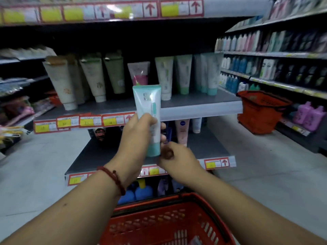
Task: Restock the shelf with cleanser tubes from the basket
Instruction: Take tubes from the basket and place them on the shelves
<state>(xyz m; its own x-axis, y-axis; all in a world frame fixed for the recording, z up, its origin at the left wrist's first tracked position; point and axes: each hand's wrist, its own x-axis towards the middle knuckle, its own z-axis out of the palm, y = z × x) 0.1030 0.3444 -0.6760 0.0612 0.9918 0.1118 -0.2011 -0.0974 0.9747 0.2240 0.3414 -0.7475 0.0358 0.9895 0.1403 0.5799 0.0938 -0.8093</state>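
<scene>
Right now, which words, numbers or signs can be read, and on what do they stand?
"NIVEA", probably: on the pink tube, lower shelf.
Red up arrows: on the price tags.
Handwritten tag numbers: too blurred to read.
Print on the tube in the left hand: too blurred to read.

The scene is dimly lit; glare is seen on the glossy red-and-yellow price-label strip [79, 14] at top; edges are warped, the right hand [177, 156] blurred.

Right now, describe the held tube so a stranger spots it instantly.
Find the grey middle shelf with its row of tubes standing cap-down. In front of its edge, the left hand grips a white-and-teal tube. It alone is off the shelf, in the air.
</scene>
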